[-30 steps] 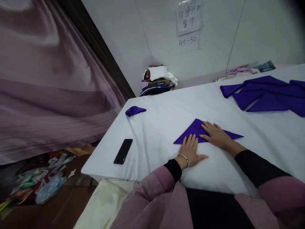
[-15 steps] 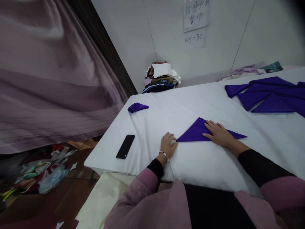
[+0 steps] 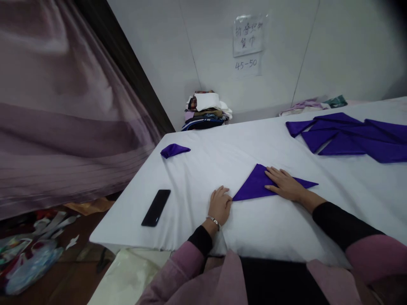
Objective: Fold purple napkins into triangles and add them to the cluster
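A purple napkin (image 3: 252,184), folded to a triangle, lies on the white-covered table in front of me. My right hand (image 3: 282,183) rests flat on its right half, fingers stretched out, hiding part of the cloth. At the napkin's left corner is my left hand (image 3: 220,204), wearing a silver bracelet; its thumb and forefinger are pinched together on the tip. Farther left, a small folded purple napkin (image 3: 174,150) sits on the table.
A black phone (image 3: 156,208) lies near the table's left edge. Several purple napkins (image 3: 346,137) overlap at the back right. Stacked clothes (image 3: 205,111) stand behind the table, below a paper sign (image 3: 248,36). A pale cloth-covered seat (image 3: 127,275) is at lower left.
My left thumb and forefinger have closed on the napkin's left corner. The napkin is turned slightly, its left corner nearer me. My right hand stays flat on it. The whole view has shifted.
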The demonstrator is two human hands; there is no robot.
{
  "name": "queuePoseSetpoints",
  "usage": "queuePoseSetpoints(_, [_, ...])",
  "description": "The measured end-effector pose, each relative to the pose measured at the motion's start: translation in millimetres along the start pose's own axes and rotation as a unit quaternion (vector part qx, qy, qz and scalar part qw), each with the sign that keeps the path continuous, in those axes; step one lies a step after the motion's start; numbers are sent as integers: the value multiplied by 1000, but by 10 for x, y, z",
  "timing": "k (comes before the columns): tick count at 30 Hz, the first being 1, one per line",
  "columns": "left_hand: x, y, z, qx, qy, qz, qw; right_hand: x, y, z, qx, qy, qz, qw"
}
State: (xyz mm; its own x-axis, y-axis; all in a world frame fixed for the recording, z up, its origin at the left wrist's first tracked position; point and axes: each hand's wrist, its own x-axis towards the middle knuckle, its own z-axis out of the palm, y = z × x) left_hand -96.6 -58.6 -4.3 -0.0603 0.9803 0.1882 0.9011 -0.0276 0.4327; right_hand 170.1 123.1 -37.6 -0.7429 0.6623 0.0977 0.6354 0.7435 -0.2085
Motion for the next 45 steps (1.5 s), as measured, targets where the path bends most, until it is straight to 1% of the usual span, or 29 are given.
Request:
queuePoseSetpoints(2, [61,101,-9,9,4,6,1000,-2,-10,-5,1,-1,-2,1000])
queuePoseSetpoints(3, [116,173,-3,11,0,22,1000,-4,-12,-3,1,1,-2,1000])
queuePoseSetpoints(5, [264,345,42,17,-21,75,997,-8,-13,6,-1,6,-4,1000])
queuePoseSetpoints(8, [520,582,190,47,-61,153,985,-8,-13,22,-8,12,-4,1000])
queuePoseSetpoints(10, [652,665,316,76,-90,173,978,-5,-15,27,-10,12,-4,1000])
queuePoseSetpoints(13, [742,662,473,109,-133,162,972,1,-21,27,-7,12,-2,1000])
queuePoseSetpoints(16, [734,602,539,125,-143,152,970,5,-30,22,-3,13,-2,1000])
queuePoseSetpoints(20, [702,586,511,134,-155,148,968,9,-40,9,6,9,-1,1000])
queuePoseSetpoints(23, [740,656,450,112,-169,120,972,13,-49,-3,11,6,-5,1000])
queuePoseSetpoints(25, [809,736,421,94,-161,114,976,16,-56,-9,12,10,-7,1000])
queuePoseSetpoints(27, [898,821,429,85,-144,134,977,16,-59,-13,14,18,-13,1000])
queuePoseSetpoints(30, [1021,894,521,87,-142,164,972,14,-58,-11,14,27,-27,999])
queuePoseSetpoints(33, [1080,869,646,89,-158,154,971,11,-50,8,9,29,-30,999])
queuePoseSetpoints(36, [1078,815,713,91,-157,131,975,9,-37,42,7,36,-33,999])
queuePoseSetpoints(41, [1057,806,708,98,-151,125,976,18,-34,52,15,51,-30,998])
queuePoseSetpoints(45, [1068,808,709,106,-147,125,975,22,-64,-10,31,40,-26,998])
